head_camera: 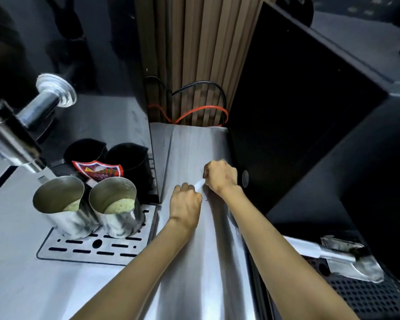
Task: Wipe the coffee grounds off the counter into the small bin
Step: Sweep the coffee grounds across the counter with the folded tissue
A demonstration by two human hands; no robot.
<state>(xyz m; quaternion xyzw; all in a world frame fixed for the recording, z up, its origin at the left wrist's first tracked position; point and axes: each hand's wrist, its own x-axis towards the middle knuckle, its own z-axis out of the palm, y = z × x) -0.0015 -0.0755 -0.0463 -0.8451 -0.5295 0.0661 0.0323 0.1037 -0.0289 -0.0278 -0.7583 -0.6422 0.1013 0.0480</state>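
Observation:
Both my hands rest on the steel counter (194,146) between two machines. My left hand (186,202) is closed in a fist, and my right hand (221,175) is closed just beyond it. A thin pale strip (199,183), perhaps a cloth or tissue edge, stretches between the two hands; it is blurred. A few dark specks of coffee grounds (204,199) lie on the counter right of my left fist. No small bin is in view.
Two steel milk pitchers (60,204) (116,206) stand on a slotted drip tray (95,248) at the left, with two black pitchers (127,158) behind. A large black machine (310,123) walls the right side. Red and black cables (194,112) hang at the back.

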